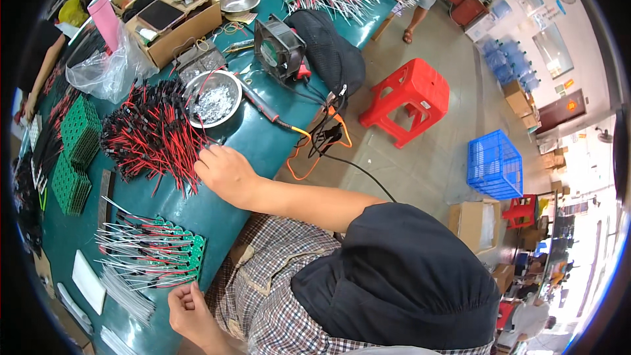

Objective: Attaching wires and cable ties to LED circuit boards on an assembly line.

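Observation:
My left hand (192, 315) is closed at the near corner of a panel of small round green circuit boards (194, 250). Its fingertips meet the panel's edge; whether they pinch the board or a wire end is hidden. White, red and black wires (141, 250) stick out leftward from the panel. Farther up, my right hand (227, 174) has its fingers drawn together beside a large heap of red and black wires (154, 131). What its fingertips hold is too small to make out. Just beyond that hand stands a metal bowl (213, 100) with silvery bits in it.
A soldering iron (259, 100) lies beside the bowl, near a black fan (279, 47) and a dark bag (328, 52). Stacked green boards (71, 184), a white block (88, 281) and white wires (128, 294) lie on the table. A red stool (411, 98) stands on the floor.

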Demonstrator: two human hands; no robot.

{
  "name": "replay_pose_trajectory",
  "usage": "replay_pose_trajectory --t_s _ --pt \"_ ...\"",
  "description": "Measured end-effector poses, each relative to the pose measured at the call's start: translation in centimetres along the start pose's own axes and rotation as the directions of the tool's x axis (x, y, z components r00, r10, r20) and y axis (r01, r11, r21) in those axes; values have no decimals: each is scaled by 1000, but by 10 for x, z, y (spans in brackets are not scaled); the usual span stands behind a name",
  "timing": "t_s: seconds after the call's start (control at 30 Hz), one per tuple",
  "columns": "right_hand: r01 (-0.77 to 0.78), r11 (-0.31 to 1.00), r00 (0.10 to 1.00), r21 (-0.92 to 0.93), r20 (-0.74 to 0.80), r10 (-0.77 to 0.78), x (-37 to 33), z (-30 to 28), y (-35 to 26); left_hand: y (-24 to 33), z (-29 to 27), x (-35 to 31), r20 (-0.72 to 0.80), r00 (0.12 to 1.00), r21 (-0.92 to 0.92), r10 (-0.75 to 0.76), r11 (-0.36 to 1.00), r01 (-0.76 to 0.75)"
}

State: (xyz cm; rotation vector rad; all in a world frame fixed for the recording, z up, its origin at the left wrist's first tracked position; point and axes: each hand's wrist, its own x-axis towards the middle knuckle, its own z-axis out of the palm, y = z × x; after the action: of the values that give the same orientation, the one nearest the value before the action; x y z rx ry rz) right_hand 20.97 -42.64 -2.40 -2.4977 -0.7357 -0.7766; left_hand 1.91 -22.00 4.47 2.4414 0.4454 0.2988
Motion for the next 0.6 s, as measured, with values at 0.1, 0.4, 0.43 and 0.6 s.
replay_pose_trajectory --t_s 0.1,0.4,0.43,0.6 --pt "65 998 998 16 16 -65 5 3 1 1 -4 -4 -11 1000 -37 -4 999 4" --pt "167 986 906 24 391 -163 29 -10 17 -6 -20 -20 -41 999 -73 12 997 -15" --pt "161 985 893 55 417 -169 32 -10 17 -3 -23 -22 -37 999 -61 11 998 -14" --pt "258 966 870 33 426 -247 34 -14 17 -15 -33 -32 -46 998 -127 -38 991 32"
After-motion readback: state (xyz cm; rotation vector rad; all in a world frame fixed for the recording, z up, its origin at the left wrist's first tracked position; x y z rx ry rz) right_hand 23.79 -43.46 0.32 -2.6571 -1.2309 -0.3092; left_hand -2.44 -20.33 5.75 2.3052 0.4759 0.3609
